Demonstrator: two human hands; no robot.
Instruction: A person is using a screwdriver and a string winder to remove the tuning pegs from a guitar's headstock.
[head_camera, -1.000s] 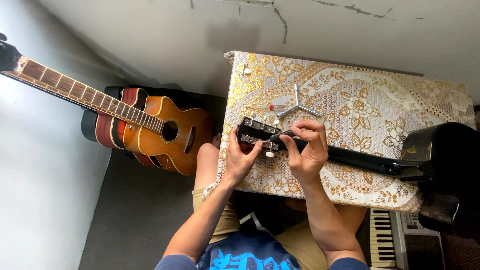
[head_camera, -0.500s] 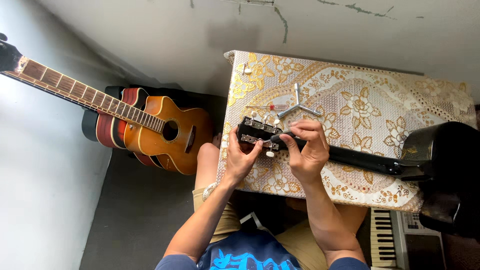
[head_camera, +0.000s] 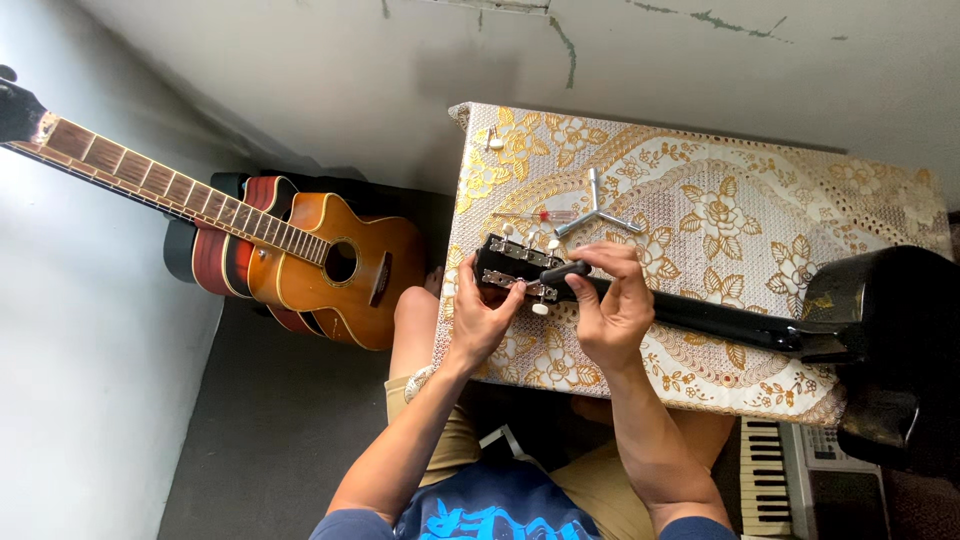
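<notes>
a black guitar (head_camera: 880, 330) lies across the tabletop (head_camera: 760, 190), which wears a gold-and-white flowered cloth; its body hangs off the right end and its neck runs left to the headstock (head_camera: 515, 268) near the tabletop's left edge. the left hand (head_camera: 480, 320) cups the headstock from below, thumb up along its end and fingers (head_camera: 512, 296) curled against its lower side by the white tuning pegs. the right hand (head_camera: 615, 300) sits just beside it over the neck, its fingers bent and pinching a dark-handled tool (head_camera: 565, 270) laid on the headstock. a metal three-armed wrench (head_camera: 597, 212) and a thin clear tool with a red part (head_camera: 540, 215) lie on the cloth just above the hands. an orange-brown acoustic guitar (head_camera: 330, 265) leans by the wall to the left, another behind it. a keyboard (head_camera: 765, 480) shows below the tabletop at lower right.
</notes>
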